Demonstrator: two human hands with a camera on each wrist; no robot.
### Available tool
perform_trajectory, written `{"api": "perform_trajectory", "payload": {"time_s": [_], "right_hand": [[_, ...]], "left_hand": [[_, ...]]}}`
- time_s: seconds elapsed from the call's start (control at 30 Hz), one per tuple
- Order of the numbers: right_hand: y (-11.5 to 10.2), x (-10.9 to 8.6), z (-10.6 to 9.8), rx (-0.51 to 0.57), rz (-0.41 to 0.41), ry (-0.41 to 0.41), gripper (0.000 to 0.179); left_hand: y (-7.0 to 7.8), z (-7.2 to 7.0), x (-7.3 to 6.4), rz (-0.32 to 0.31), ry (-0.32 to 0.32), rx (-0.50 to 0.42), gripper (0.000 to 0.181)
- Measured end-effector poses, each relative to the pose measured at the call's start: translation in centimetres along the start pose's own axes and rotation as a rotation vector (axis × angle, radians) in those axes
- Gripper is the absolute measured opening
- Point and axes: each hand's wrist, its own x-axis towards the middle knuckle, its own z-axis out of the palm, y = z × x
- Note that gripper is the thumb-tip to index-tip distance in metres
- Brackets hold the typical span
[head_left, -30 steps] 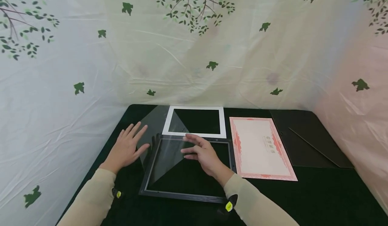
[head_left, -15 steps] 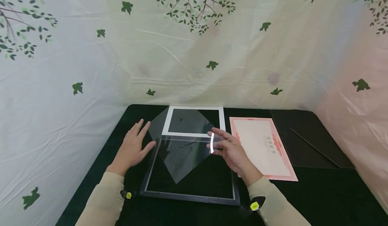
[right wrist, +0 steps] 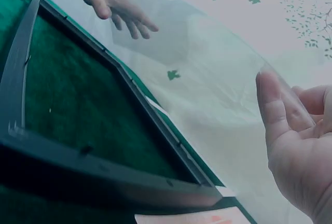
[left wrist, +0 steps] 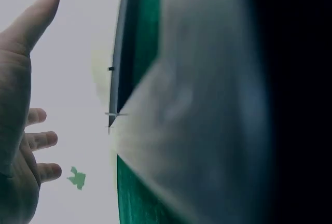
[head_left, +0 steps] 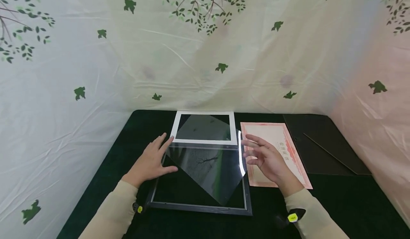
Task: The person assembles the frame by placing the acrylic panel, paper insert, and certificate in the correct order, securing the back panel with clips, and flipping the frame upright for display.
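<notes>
A clear, glossy sheet (head_left: 205, 171) is held tilted above the black picture frame (head_left: 198, 208), one corner hanging down over its opening. In the right wrist view my right hand (right wrist: 306, 141) pinches the edge of the clear sheet (right wrist: 228, 68) between thumb and fingers. From the head view, that right hand (head_left: 267, 159) is to the right of the frame, beside a bright reflection on the sheet. My left hand (head_left: 152, 162) is at the sheet's left side, fingers and thumb spread. The left wrist view shows this left hand (left wrist: 18, 115) with its thumb extended and nothing in its grasp.
A white mat border (head_left: 205, 142) lies behind the frame. To the right is a sheet of paper with a pink border (head_left: 262, 130), partly behind my right hand. Further right lies a dark board (head_left: 310, 135) with a thin slanting strip. A leaf-printed curtain (head_left: 192, 82) surrounds the table.
The clear sheet has shifted right and turned, from the frame's left side to over it. My right hand moved right with it; the left hand also moved a little right.
</notes>
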Motion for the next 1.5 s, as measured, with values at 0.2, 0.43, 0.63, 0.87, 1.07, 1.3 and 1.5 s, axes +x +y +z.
{"api": "perform_trajectory", "payload": {"time_s": [0.2, 0.43, 0.63, 0.87, 1.07, 1.3, 1.5], "right_hand": [[-0.1, -0.2, -0.8, 0.082, 0.005, -0.07, 0.042], [-0.1, -0.2, -1.3, 0.166, 0.015, -0.125, 0.042], [0.2, -0.1, -1.6, 0.171, 0.029, -0.126, 0.042], [0.5, 0.1, -1.5, 0.161, 0.066, -0.066, 0.041], [0.8, 0.8, -0.3, 0.207, 0.088, 0.001, 0.043], [1.1, 2.2, 2.1, 0.118, 0.067, 0.13, 0.044], [1.7, 3.0, 4.3, -0.022, 0.067, 0.177, 0.048]], "left_hand": [[0.0, 0.2, 0.7, 0.136, -0.025, 0.023, 0.117], [0.3, -0.4, 0.9, 0.169, -0.041, -0.008, 0.123], [0.2, -0.6, 0.5, 0.187, -0.026, -0.025, 0.121], [0.0, -0.6, 0.1, 0.191, 0.018, -0.045, 0.115], [-0.1, -0.3, -0.7, 0.101, 0.016, -0.102, 0.113], [-0.2, 0.2, -1.9, -0.048, 0.001, -0.291, 0.108], [-0.3, 0.8, -2.1, -0.082, 0.042, -0.365, 0.104]]}}
